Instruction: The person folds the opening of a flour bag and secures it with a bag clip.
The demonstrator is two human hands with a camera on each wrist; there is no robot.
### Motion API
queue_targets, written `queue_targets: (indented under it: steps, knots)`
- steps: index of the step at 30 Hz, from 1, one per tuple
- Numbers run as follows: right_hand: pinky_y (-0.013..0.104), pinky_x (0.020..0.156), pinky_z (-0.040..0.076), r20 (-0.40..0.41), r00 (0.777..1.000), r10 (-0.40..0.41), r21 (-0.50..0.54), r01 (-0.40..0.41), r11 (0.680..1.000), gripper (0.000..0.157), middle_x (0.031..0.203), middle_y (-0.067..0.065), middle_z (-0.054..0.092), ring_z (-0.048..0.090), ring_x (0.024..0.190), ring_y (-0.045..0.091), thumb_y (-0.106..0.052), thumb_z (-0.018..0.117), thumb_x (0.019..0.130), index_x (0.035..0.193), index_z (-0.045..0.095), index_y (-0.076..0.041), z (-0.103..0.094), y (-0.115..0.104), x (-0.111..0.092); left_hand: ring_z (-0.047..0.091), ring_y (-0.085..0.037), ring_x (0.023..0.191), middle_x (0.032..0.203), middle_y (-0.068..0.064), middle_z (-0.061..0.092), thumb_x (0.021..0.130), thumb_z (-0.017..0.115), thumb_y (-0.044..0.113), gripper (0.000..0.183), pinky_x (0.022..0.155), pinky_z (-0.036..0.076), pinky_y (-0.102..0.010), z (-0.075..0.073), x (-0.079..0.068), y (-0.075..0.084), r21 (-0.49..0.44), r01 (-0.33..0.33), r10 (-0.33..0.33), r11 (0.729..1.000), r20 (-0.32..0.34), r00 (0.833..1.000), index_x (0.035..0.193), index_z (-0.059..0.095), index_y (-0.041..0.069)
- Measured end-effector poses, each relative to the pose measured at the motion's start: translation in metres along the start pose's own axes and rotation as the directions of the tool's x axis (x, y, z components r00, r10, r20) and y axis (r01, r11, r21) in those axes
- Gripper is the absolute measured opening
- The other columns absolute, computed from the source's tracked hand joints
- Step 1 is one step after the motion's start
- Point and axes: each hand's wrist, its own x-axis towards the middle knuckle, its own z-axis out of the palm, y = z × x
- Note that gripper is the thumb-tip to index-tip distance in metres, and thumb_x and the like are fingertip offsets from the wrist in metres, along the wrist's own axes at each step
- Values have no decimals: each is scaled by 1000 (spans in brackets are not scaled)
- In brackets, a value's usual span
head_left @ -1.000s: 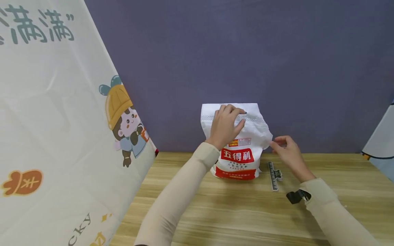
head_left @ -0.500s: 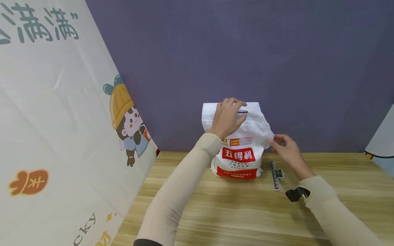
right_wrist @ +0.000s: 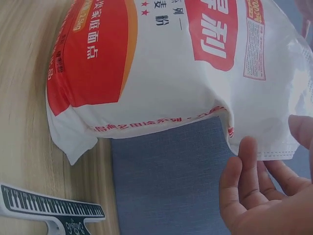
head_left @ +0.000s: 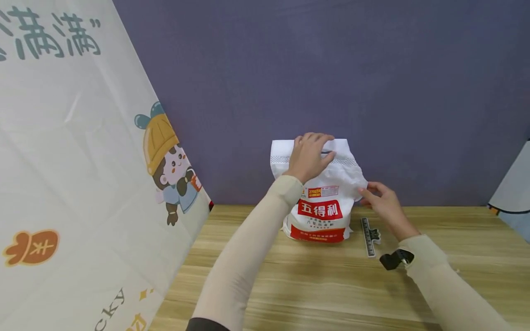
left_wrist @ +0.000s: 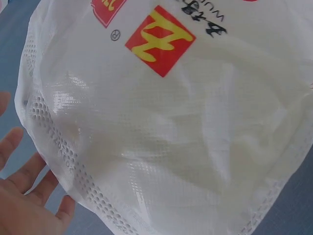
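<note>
A white flour bag (head_left: 319, 211) with red panels stands upright on the table against the dark backdrop. My left hand (head_left: 308, 158) lies at its top, near a dark slit in the bag, with the thumb apart from the fingers. In the left wrist view the spread fingers of that hand (left_wrist: 34, 196) are beside the bag's perforated edge. My right hand (head_left: 381, 202) is at the bag's right side edge. In the right wrist view this hand (right_wrist: 269, 196) has relaxed fingers touching the lower rim of the bag's (right_wrist: 166, 73) loose upper part, thumb held apart.
A ruler-like clip (head_left: 370, 236) with dark markings lies on the wooden table (head_left: 290, 285), right of the bag. A white printed sheet (head_left: 83, 174) hangs at the left. The dark backdrop (head_left: 331, 69) rises behind the table.
My right hand has moved slightly left, its thumb now over the bag's side edge. The left hand shifts a little along the top. The bag stays in place.
</note>
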Motion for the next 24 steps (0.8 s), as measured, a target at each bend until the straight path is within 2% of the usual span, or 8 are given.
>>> queue_targets:
  steps: [6, 14, 24]
  knots:
    - [16, 76, 56, 1, 1000, 13, 33, -13, 999, 62, 121, 15, 60, 66, 84, 4, -42, 55, 105, 145, 46, 4, 0, 3, 4, 50, -15, 138, 149, 8, 58, 102, 55, 51, 48, 117, 32, -42, 4, 8, 5, 20, 13, -14, 1000, 48, 999, 146, 53, 32]
    - [20, 81, 58, 13, 999, 36, 98, -37, 995, 61, 100, -7, 61, 64, 84, 1, -44, 57, 103, 141, 48, 3, 0, 8, 8, 51, -14, 137, 149, 9, 58, 102, 54, 53, 51, 118, 29, -45, 8, 15, 11, 26, 33, -35, 999, 102, 994, 149, 49, 35]
    - [17, 77, 57, 43, 998, 52, 210, -60, 976, 53, 92, -14, 62, 64, 82, 0, -42, 62, 101, 132, 52, 0, -1, 13, 10, 52, -13, 133, 145, 9, 60, 101, 55, 52, 50, 115, 31, -44, 12, 20, 14, 32, 65, -69, 997, 124, 990, 148, 50, 36]
